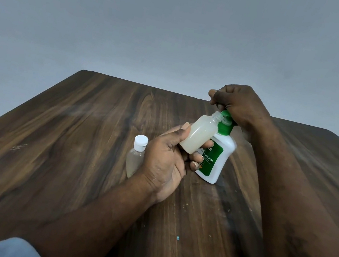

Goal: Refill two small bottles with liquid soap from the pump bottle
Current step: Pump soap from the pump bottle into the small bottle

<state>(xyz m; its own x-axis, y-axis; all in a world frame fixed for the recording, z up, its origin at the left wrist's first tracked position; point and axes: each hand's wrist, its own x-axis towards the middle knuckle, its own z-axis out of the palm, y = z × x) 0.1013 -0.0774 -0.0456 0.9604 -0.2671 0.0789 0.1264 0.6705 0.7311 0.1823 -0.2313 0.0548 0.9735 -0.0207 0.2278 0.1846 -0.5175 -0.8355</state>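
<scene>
My left hand (166,162) holds a small translucent bottle (200,132) without a cap, tilted so its open threaded neck meets the green nozzle of the pump bottle (218,154). The small bottle is mostly full of cloudy pale liquid. The pump bottle is white with a green label and stands on the table, leaning slightly. My right hand (237,104) is closed over its green pump head from above. A second small bottle (136,156) with a white cap stands just left of my left wrist, partly hidden by it.
The dark wooden table (76,137) ends at a far edge in front of a plain grey wall. A few small crumbs and a tiny teal speck (178,237) lie on the near part of the table.
</scene>
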